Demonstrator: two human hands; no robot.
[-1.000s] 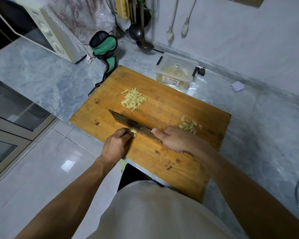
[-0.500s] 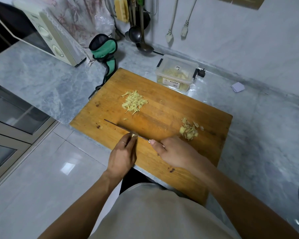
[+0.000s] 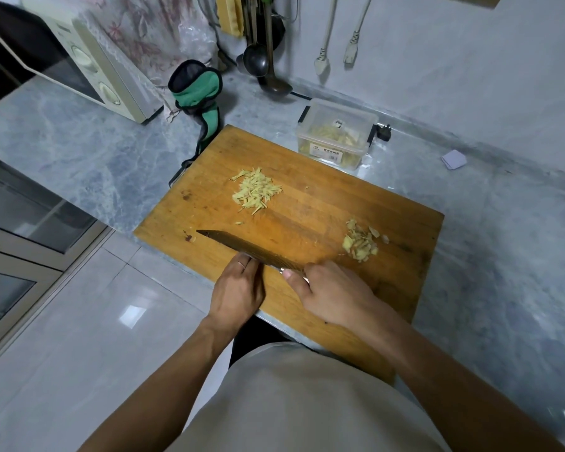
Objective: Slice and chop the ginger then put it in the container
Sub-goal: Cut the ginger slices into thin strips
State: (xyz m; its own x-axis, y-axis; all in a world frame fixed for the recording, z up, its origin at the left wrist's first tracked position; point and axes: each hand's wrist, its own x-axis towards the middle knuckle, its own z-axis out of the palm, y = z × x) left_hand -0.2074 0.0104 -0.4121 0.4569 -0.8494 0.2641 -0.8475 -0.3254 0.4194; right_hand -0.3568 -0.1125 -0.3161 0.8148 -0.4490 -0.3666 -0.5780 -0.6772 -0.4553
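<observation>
A grey marble table runs along a pale wall, and a pale tiled floor lies beside it. On the table lies a wooden cutting board. At the back stand a microwave, a green and black cloth holder and a clear plastic container with yellow pieces inside; the container is just behind the far edge of the board. Ladles hang on the wall.

On the board there are two heaps: thin ginger strips near the middle, and ginger slices at the right side, well apart from each other.

The right hand has its grip curled round the handle of the knife, with the thumb lying along it. The blade points to the left over the near part of the board. The left hand has its fingers bent down right against the blade; what it presses under the fingertips is hidden.
</observation>
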